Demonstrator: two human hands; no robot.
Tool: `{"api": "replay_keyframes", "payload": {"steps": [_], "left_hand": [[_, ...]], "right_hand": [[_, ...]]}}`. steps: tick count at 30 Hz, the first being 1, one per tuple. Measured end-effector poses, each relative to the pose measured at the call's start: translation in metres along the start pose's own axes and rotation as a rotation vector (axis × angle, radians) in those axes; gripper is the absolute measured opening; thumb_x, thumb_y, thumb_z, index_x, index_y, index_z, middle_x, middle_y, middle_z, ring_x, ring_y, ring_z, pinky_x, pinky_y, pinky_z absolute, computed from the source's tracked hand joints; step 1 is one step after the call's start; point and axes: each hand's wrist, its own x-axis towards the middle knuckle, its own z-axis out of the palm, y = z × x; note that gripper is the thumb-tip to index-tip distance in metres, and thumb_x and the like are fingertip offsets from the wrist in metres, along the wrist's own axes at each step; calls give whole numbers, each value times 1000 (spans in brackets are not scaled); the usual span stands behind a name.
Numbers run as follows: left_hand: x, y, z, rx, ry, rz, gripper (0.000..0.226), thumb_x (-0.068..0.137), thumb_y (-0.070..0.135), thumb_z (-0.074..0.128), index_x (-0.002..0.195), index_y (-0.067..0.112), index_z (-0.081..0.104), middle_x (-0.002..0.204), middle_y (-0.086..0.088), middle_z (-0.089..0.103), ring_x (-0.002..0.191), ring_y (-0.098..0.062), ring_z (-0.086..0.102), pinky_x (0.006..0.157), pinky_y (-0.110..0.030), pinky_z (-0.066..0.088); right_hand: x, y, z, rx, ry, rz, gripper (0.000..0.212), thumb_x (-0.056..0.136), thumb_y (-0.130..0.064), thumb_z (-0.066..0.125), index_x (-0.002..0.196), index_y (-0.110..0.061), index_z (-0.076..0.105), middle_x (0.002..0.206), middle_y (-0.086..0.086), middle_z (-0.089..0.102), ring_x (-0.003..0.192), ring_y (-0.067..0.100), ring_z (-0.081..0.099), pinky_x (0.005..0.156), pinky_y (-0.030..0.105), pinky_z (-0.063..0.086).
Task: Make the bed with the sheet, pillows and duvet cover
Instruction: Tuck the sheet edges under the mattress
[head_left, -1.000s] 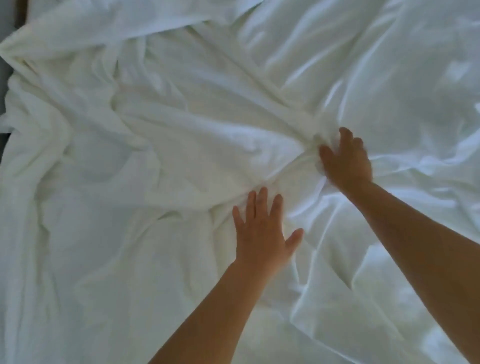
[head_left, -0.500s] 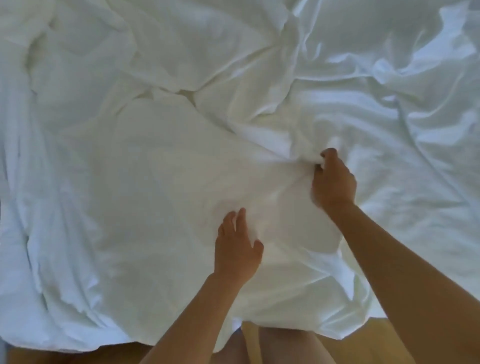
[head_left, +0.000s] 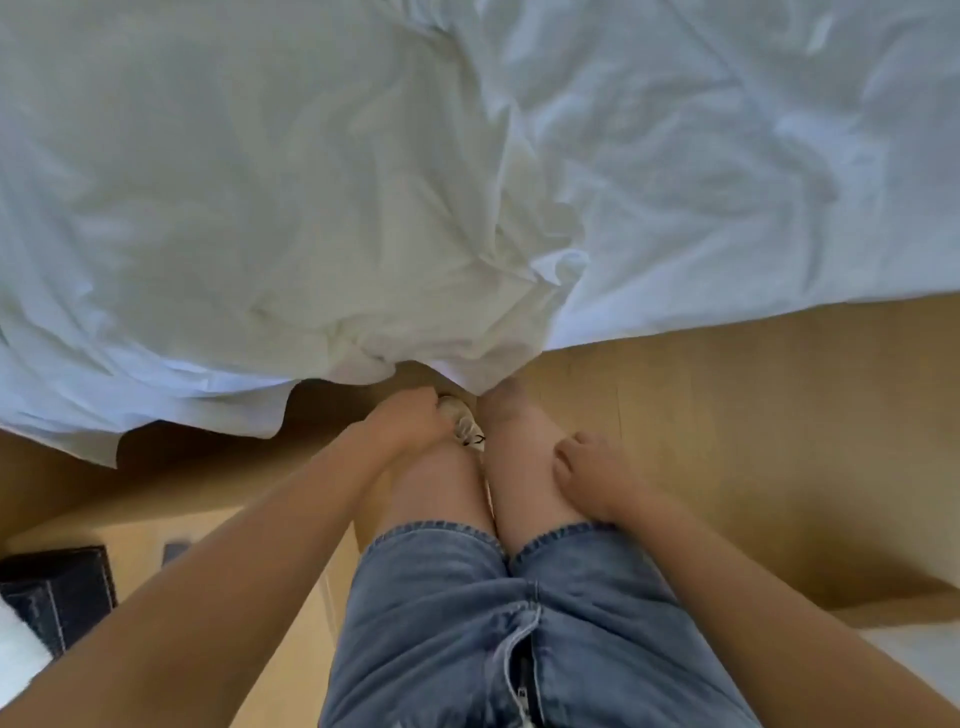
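The left hand (head_left: 410, 422) is curled just below the hanging edge of the bedding, in front of the knees; I cannot tell whether it pinches any cloth. The right hand (head_left: 589, 478) rests loosely curled against the right thigh and holds nothing. Past the denim shorts (head_left: 467, 597) and the wooden floor (head_left: 727, 415), the creamy duvet cover (head_left: 270, 218) lies bunched and spills over the bed's near edge, beside the paler, wrinkled sheet (head_left: 727, 166). This looks like the spreading step, far from done. Next, both hands need a firm hold on the near hem, well apart, to pull it straight.
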Motion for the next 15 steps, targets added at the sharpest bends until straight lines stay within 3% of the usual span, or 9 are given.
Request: {"api": "replay_keyframes", "payload": {"steps": [3,7,9,11,12,15], "left_hand": [[-25,40,47,59,-30,48,15,96,27,44,95,12,46,91,-6,49,87,-22,52,69,-29,36],[-49,100,94,147,-83,80,15,92,24,45,80,15,42,78,-1,44,70,-15,41,58,-25,30],[-54,141,115,262,-104,97,12,92,26,45,84,17,47,83,0,50,73,-14,46,61,-25,34],[-55,190,136,391,-110,116,22,94,31,45,108,15,52,105,0,55,94,-18,53,76,-28,40],[-53,219,147,441,-111,133,25,95,33,45,111,15,51,107,-1,55,96,-18,52,78,-29,40],[-43,318,182,505,-119,205,17,94,31,45,88,15,48,85,0,47,77,-16,44,64,-28,34]], "right_hand": [[-55,51,15,229,151,99,29,94,-19,44,114,-2,57,114,14,58,101,28,55,88,35,43],[-102,114,7,407,124,212,30,96,-17,43,118,0,53,115,16,59,104,30,56,88,37,45],[-129,153,7,453,132,223,27,97,-15,40,115,-1,54,112,17,59,103,31,56,83,35,45],[-159,198,9,528,151,240,27,96,-18,39,116,-7,54,112,12,59,101,29,56,80,33,44],[-175,223,12,570,161,257,28,96,-21,40,117,-10,54,112,10,59,99,27,56,79,32,43],[-215,302,18,605,189,281,31,96,-28,39,118,-13,54,115,7,59,93,20,54,76,28,41]]}}
